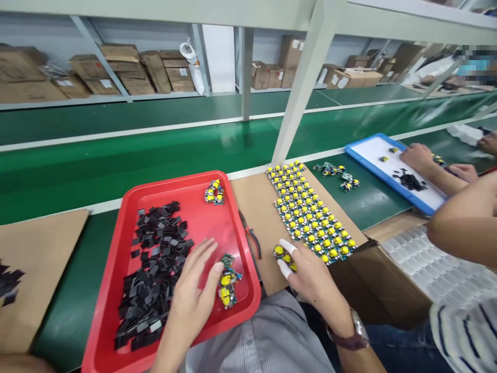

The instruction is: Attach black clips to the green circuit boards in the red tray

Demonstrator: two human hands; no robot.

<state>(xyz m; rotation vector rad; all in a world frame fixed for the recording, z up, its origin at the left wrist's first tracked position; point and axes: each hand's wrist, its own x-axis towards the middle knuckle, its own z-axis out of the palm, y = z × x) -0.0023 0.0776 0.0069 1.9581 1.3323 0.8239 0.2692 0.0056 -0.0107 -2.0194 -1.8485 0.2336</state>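
Note:
My left hand [196, 290] is over the red tray [223, 194], its fingers stretched out and apart, with nothing seen in them. To its left lies a heap of small black plastic pieces [153, 280]. Just right of its thumb are a few small circuit boards with yellow parts [227, 290]. White covers sit on the thumb and a finger of my right hand [314, 277], which grips a short row of circuit boards [278, 252] with yellow tops. Beyond it, rows of the same boards [306, 217] stand on the brown cardboard [250, 199].
Red-handled pliers [253, 242] lie beside the tray. More boards [215, 192] sit in its far corner. At right, a co-worker's hand [417, 158] reaches over a blue-rimmed tray [368, 155]. A slanted metal post [298, 83] rises behind the boards.

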